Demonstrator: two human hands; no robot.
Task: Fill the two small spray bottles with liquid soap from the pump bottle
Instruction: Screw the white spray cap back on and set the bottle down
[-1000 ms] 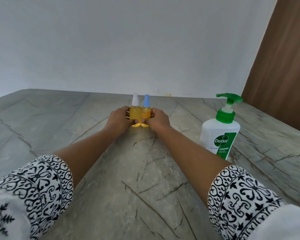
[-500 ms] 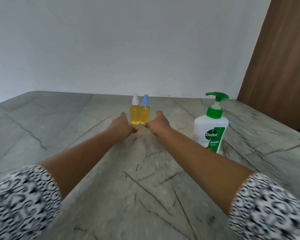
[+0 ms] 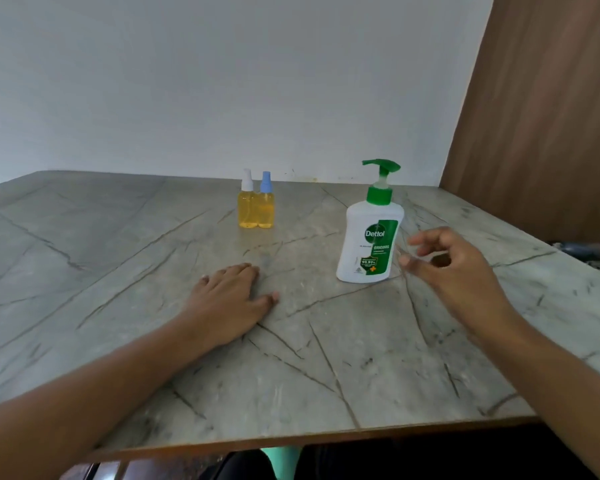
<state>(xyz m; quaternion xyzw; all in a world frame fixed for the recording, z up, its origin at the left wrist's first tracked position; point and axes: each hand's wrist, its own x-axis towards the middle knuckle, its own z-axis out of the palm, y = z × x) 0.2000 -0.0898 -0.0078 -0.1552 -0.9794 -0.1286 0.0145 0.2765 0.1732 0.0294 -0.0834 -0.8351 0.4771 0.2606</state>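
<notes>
Filling looks done: the white-capped spray bottle point(image 3: 247, 206) and blue-capped spray bottle point(image 3: 266, 206) stand touching on the table point(image 3: 111, 265), full of amber soap; left grip point(image 3: 232, 299) flat and empty, right grip point(image 3: 456, 263) loosely curled, empty, beside the Dettol pump bottle point(image 3: 369, 237).

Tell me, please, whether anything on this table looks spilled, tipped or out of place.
Nothing stands out. The white-capped spray bottle and blue-capped spray bottle stand upright side by side, the pump bottle upright; no spill shows on the table.

We see two small spray bottles point(image 3: 256, 209), full of yellow soap, touching, upright at the far centre; white pump bottle point(image 3: 369, 237) upright to their right, nearer.
</notes>
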